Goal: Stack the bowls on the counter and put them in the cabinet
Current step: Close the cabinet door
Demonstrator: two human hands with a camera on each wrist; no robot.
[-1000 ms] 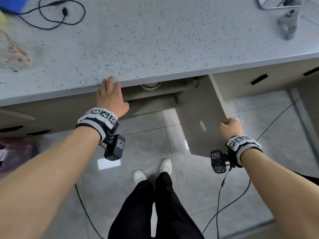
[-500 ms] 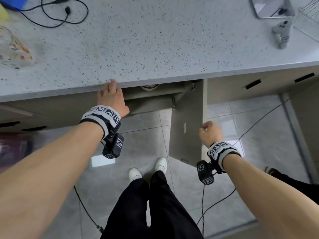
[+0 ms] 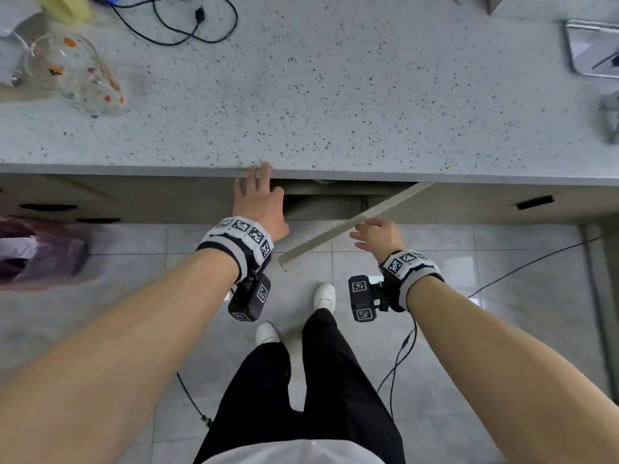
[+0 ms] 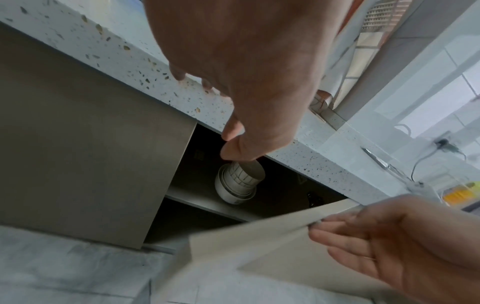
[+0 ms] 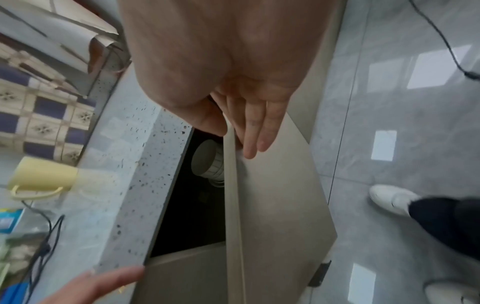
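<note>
A stack of white bowls [image 4: 237, 185] stands on the shelf inside the cabinet under the speckled counter [image 3: 335, 95]; the right wrist view shows the same bowls [image 5: 207, 162] through the narrowing gap. The beige cabinet door [image 3: 335, 236] stands partly shut, at a slant to the cabinet front. My right hand [image 3: 368, 231] touches the door's free edge, its straight fingers [image 5: 255, 131] on the outer face and the thumb on the inner side. My left hand [image 3: 259, 185] rests flat against the counter's front edge, left of the opening, holding nothing.
On the counter are a spotted glass jug [image 3: 73, 72], a black cable [image 3: 187, 28], a yellow mug [image 5: 44, 176] and a metal tray [image 3: 593, 48]. My legs and white shoes [image 3: 325, 296] stand before the cabinet. Cables trail over the tiled floor; a pink bag [image 3: 33, 252] sits at left.
The door has swung from wide open to nearly half shut. My right hand went with it toward the counter, and its fist opened to straight fingers. My left hand stayed on the counter edge.
</note>
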